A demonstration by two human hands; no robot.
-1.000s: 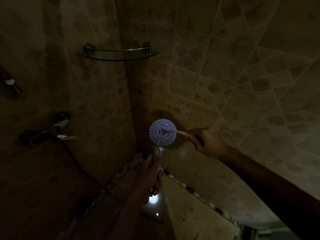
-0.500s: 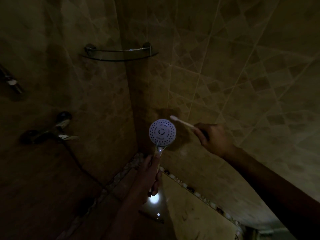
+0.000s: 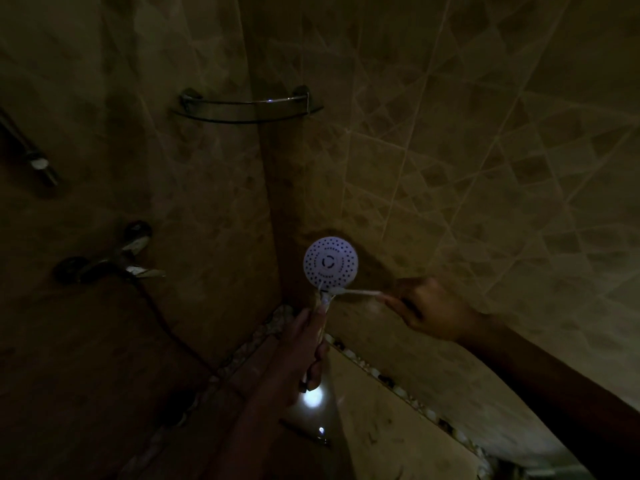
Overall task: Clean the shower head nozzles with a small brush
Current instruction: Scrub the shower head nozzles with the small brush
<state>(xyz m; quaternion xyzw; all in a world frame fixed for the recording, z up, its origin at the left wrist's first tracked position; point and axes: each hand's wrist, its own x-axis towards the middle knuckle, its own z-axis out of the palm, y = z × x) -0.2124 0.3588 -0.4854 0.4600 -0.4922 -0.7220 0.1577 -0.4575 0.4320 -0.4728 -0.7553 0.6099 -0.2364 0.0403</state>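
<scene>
Currently the shower head (image 3: 330,261) is held up in front of the tiled corner (image 3: 273,188), nozzle face toward the camera, its handle (image 3: 322,304) gripped low by the left hand (image 3: 304,344) w/ fingers curled round it. The small brush (image 3: 356,292) is pinched at its rear end by the curled fingers of the right hand (image 3: 429,310), bristle end laid at the face's lower edge, approx. at the neck. Both are judged light, rigid plastic, prob. slick if wet, so the head is best held by the handle & the brush gripped nearer mid-shaft for firmer pressure.
</scene>
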